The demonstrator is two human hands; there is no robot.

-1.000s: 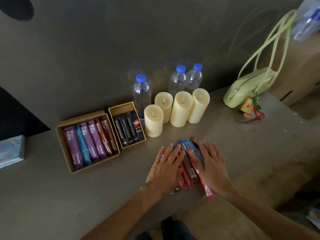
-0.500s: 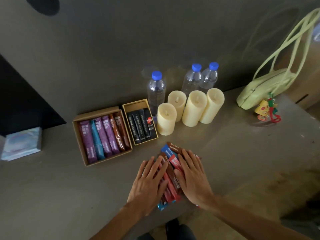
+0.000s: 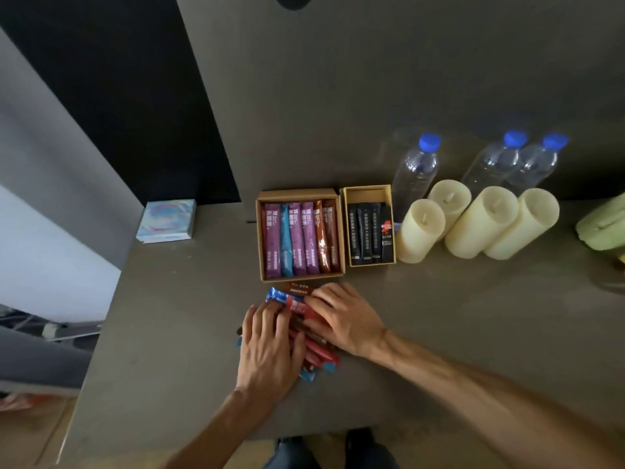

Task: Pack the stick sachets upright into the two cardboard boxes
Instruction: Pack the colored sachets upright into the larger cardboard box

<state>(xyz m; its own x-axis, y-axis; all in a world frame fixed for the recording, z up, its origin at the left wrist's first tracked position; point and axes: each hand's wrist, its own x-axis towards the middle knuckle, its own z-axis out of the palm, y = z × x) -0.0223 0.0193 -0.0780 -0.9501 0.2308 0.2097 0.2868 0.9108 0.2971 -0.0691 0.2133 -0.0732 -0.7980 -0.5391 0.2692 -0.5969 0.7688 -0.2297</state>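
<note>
Both hands flat on a loose pile of sachets [image 3: 309,336] on the bench [image 3: 473,319]. Left hand [image 3: 267,350] palm down over the pile's left part, fingers [image 3: 267,316] spread and extended, pressing rather than gripping. Right hand [image 3: 341,319] palm down on the pile's right part, fingers [image 3: 321,296] spread, tips over red and brown sticks; nothing pinched or lifted. Red, blue and brown sticks poking out between and below both hands, lying flat and crossed.

Just beyond the fingertips: larger cardboard box [image 3: 301,275], holding purple, blue and brown sachets side by side. Touching or just beside its right wall: smaller cardboard box [image 3: 368,191] with black sachets, gap left at its far end. Cannot tell from this angle whether the boxed sticks stand or lie.

Right of the smaller box, beyond the right hand: four cream candles [image 3: 480,221], one touching or almost touching that box. Behind them, three clear bottles [image 3: 416,170] with blue caps. Pale green bag [image 3: 605,225] at the far right edge. Well left of the left hand: small iridescent box [image 3: 167,220] near the bench's back corner.
</note>
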